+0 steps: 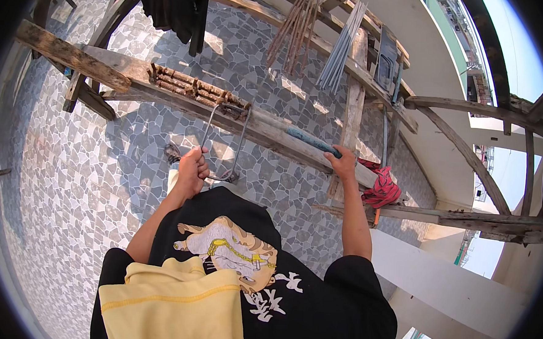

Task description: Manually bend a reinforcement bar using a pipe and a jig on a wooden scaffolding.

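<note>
Left hand (191, 170) grips a bent steel stirrup (224, 139); right hand (343, 164) closes on what looks like a blue-handled bar (313, 142).

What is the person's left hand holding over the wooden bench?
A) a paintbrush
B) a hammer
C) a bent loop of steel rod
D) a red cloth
C: the left hand grips the lower end of a bent steel rod loop that reaches up to the wooden plank, while the right hand holds a blue-handled tool.

Bent steel stirrup (224, 139), a thin grey rectangular loop, hangs tilted off the plank's front edge; blue-handled bending tool (313, 142) lies along the plank top.
</note>
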{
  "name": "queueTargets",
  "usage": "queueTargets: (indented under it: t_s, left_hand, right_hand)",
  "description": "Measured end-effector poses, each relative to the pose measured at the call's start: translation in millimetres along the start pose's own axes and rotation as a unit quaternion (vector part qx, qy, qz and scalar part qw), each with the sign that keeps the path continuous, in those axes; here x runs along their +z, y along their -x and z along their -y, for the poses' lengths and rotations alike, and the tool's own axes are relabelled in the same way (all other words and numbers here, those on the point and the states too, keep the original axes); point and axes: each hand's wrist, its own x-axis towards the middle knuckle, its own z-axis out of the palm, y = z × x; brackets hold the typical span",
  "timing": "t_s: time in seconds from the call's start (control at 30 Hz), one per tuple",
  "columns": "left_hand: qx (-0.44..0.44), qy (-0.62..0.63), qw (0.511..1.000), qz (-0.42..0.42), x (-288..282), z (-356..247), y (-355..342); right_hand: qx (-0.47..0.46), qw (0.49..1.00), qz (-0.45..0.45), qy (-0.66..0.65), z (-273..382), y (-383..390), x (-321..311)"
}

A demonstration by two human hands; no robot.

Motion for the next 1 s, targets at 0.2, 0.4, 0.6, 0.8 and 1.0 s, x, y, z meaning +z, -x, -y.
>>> queueTargets:
  t_s: [0.2,0.4,0.6,0.8,1.0]
  left_hand:
    - [-0.001,-0.001,1.0,0.007,1,1,-1]
    - [-0.001,-0.004,1.0,0.007,0,0,-1]
    - [-0.015,-0.029,0.999,0.03,-4,-6,0]
    - [-0.055,-0.162,0.984,0.055,-7,-28,2]
    - [-0.132,-0.217,0.957,0.142,-11,-50,-2]
  right_hand:
    - [-0.014,1.0,-0.008,0.004,-10,6,5]
    - [0.012,1.0,-0.006,-0.017,-4,10,5]
    - [0.044,0.995,0.085,0.02,16,5,-16]
    - [0.096,0.994,0.048,0.033,28,19,-1]
    - [0.142,0.988,-0.034,0.049,34,38,12]
